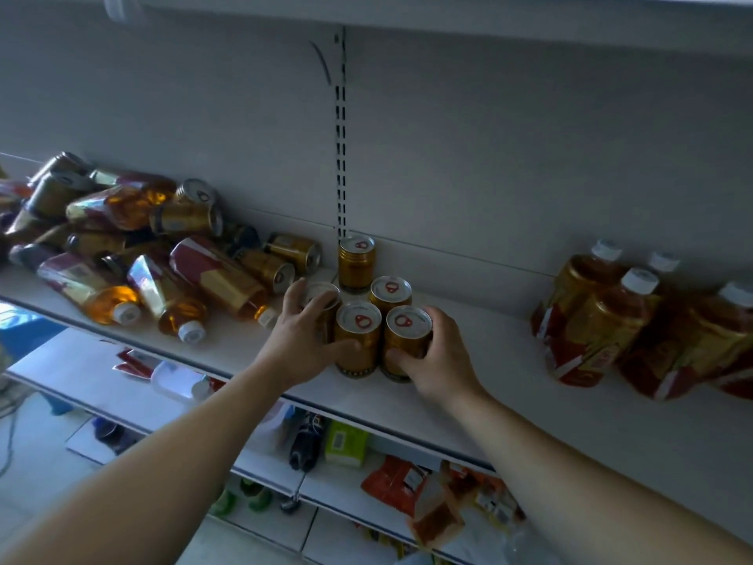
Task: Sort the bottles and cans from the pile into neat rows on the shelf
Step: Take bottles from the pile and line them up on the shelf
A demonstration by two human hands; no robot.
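Several gold cans stand upright in the middle of the white shelf (509, 385). My left hand (303, 336) grips the leftmost can (322, 297) from above, its thumb touching the front middle can (357, 340). My right hand (438, 356) grips the front right can (407, 338) by its side. Two more cans stand behind, one (390, 295) close and one (356, 263) by the back wall. A pile (134, 246) of lying bottles and cans fills the shelf's left part. Amber bottles (635, 320) with white caps stand grouped at the right.
A slotted upright rail (340, 136) runs up the back wall behind the cans. Another shelf (448, 10) hangs overhead. Lower shelves (269, 471) hold packets, a green box and bottles. Bare shelf surface lies between the cans and the right-hand bottles.
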